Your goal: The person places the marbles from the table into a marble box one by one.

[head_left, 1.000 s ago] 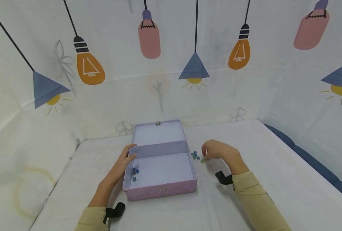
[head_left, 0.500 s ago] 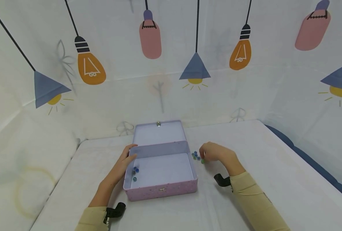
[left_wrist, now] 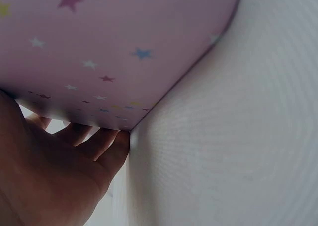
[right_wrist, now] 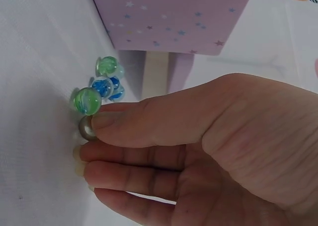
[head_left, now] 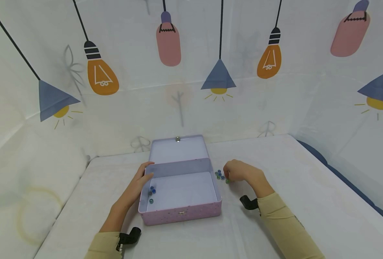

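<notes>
A pink-lilac tin box with printed stars stands on the white-covered table, its lid tipped back. My left hand grips the box's left wall, thumb over the rim and fingers along the outside. Several glass marbles lie inside near that wall. To the right of the box, my right hand is low over the table. Its thumb and fingertips pinch a greyish marble, partly hidden by the thumb. Right beside it sits a green marble, with more green and blue marbles behind.
White cloth with printed lamps hangs behind the table and at both sides. A dark blue edge runs along the table's right side. Black wrist mounts stick out from both sleeves.
My right hand has shifted slightly left and down toward the marbles, then stayed nearly still. The left hand and the box have kept their place.
</notes>
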A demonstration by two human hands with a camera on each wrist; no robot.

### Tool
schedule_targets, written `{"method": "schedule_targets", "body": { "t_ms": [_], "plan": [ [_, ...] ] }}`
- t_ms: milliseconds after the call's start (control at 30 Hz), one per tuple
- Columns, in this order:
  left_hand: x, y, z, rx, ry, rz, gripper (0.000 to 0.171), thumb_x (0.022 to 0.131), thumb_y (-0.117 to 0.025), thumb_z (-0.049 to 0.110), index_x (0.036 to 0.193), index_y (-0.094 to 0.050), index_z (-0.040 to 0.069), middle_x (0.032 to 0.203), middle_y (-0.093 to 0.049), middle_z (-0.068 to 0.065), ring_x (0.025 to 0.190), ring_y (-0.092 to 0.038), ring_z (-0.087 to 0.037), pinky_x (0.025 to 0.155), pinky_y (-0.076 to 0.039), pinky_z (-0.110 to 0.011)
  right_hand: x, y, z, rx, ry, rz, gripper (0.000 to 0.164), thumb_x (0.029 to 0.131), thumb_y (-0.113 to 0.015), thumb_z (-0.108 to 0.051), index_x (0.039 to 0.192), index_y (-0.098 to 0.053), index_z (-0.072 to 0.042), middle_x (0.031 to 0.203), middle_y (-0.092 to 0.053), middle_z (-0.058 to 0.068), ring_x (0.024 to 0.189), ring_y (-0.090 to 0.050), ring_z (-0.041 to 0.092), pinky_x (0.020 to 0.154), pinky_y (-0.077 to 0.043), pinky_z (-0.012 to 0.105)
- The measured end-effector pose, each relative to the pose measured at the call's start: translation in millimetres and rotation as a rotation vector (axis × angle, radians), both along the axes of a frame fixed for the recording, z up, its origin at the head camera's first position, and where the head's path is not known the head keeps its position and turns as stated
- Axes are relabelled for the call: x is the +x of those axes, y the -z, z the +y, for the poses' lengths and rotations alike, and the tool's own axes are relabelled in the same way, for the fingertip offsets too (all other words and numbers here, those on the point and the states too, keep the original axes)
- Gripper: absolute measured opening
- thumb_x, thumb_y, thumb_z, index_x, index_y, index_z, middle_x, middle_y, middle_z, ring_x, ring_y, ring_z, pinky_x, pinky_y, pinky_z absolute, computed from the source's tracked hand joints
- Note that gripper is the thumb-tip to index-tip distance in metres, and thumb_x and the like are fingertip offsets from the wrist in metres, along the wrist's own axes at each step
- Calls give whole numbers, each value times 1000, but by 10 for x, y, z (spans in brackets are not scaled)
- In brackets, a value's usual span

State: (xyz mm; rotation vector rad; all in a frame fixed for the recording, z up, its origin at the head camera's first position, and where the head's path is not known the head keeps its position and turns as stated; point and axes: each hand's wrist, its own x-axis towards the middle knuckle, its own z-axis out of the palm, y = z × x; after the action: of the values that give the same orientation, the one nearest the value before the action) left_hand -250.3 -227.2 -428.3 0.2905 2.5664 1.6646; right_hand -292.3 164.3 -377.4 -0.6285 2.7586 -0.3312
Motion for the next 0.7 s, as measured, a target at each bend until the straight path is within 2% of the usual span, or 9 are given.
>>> {"method": "schedule_targets", "body": {
  "t_ms": [233,500,700],
  "plan": [
    [6,-7,8,1,5,3,48,106,-38,33,151,-26,21,166,-13,-11,156,-2,-38,122,-6,-65,-9,-26,31,-34,-33,35,20,81,-59,5,89,-74,-6,90,-70,5,77,-56,16,65,-48,28],
    [18,-43,30,14,7,-3,47,107,-38,30,152,-26,21,166,-14,-11,156,-3,-37,122,-5,-63,-47,-58,98,-76,-53,89,20,82,-58,4,92,-74,-4,94,-72,6,82,-59,17,74,-52,34],
    [18,-39,29,13,0,-9,48,107,-38,30,152,-26,21,167,-12,-11,156,-1,-37,122,-4,-63,-41,-91,123,-91,-76,124,17,82,-59,2,91,-73,-3,87,-70,5,77,-57,16,69,-50,31]
  ]
}}
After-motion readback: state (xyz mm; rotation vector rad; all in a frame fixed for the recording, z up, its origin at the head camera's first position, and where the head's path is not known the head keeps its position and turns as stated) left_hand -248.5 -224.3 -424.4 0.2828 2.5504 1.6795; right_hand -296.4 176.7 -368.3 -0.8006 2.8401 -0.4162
